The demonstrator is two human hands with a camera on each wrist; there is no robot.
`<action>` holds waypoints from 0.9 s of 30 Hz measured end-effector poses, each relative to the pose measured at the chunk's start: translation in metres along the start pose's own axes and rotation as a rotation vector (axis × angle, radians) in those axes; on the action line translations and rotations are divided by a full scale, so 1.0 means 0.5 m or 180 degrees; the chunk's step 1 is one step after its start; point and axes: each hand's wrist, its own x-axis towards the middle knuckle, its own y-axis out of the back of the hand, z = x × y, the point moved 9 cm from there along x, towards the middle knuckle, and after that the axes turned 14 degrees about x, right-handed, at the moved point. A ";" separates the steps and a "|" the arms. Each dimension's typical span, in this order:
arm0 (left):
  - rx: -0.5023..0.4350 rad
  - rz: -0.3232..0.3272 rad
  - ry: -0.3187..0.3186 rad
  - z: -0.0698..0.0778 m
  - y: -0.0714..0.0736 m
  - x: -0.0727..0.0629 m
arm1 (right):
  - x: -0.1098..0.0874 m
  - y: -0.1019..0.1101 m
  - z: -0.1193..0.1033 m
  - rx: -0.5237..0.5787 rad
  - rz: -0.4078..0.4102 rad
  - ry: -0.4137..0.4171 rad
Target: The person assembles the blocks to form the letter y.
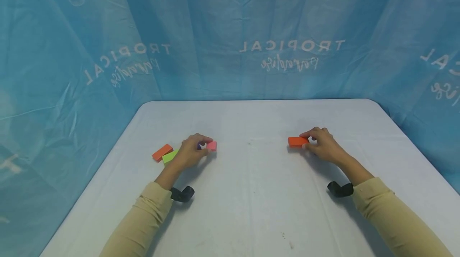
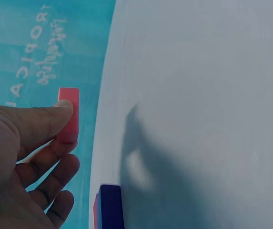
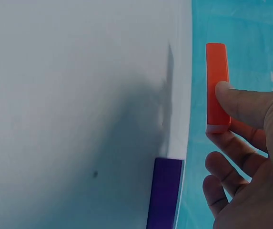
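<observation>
Between thumb and fingers, my left hand [image 1: 190, 152] pinches a small pink block [image 1: 212, 146]. The left wrist view shows this pink block [image 2: 69, 117] upright, with the thumb across its face. A dark purple block [image 2: 111, 207] is near the lower edge there; in the head view the left hand mostly covers it. On the right side of the table, my right hand [image 1: 323, 145] pinches an orange block [image 1: 297, 142] by its right end. In the right wrist view, a purple block [image 3: 165, 193] lies below the held orange block [image 3: 217, 86].
Left of the left hand, another orange block [image 1: 162, 153] lies beside a lime green block [image 1: 169, 156], which the hand partly hides. The white-covered table [image 1: 251, 193] has a blue printed curtain [image 1: 215, 69] behind it and at both sides.
</observation>
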 end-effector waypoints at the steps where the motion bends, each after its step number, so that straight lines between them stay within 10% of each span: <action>1: -0.0009 0.0005 -0.0003 0.003 -0.001 0.000 | -0.001 -0.001 -0.003 0.0013 0.0004 0.0019; 27: -0.0434 0.0169 0.0175 0.082 -0.037 -0.030 | -0.017 -0.040 -0.081 0.0223 -0.0010 0.0400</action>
